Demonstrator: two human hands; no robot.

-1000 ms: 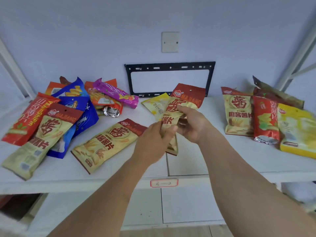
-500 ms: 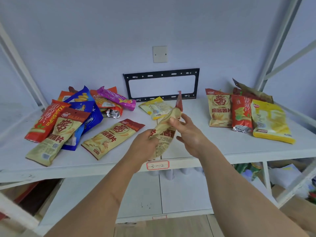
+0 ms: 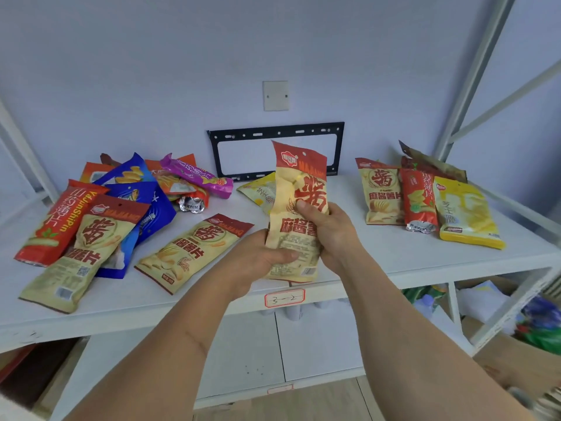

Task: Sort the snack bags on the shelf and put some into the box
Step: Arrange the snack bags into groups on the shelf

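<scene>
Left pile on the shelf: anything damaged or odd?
Possibly: a crumpled silver foil packet sits beside the purple bag, looking squashed or opened. The other bags just overlap loosely; nothing is spilled on the shelf.

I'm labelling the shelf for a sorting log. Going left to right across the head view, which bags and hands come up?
Red bag → tan bag lying flat → left hand → held tan bag → right hand → tan bag at right → yellow bag.
</scene>
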